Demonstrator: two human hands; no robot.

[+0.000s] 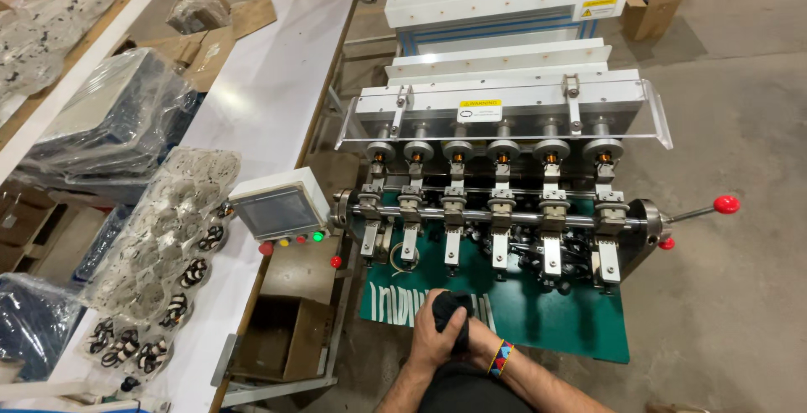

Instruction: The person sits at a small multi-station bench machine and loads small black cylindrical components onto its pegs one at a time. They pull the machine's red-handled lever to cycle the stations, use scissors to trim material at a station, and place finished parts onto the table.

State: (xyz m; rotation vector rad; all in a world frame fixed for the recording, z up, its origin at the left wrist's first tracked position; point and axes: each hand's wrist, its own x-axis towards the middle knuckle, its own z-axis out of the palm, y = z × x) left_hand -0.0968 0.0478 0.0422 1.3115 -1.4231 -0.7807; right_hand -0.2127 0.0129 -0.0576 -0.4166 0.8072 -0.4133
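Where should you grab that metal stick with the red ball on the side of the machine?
Probably by the red ball itself. The lever pokes out from the machine's right end, tilted slightly upward, and the round knob at its tip sits in open air with nothing around it. Coming from the right, fingers can wrap around the ball; the thin rod would be harder to hold.

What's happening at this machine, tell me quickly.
A person stands at a multi-spindle winding machine with six stations in a row. Both hands are together at the front edge of its green tray: the left hand grips a small dark object, too dark to identify, and the right hand, with a beaded bracelet at the wrist, sits against it. On the white bench to the left lies a clear plastic tray of wound coils, beside a small control panel.
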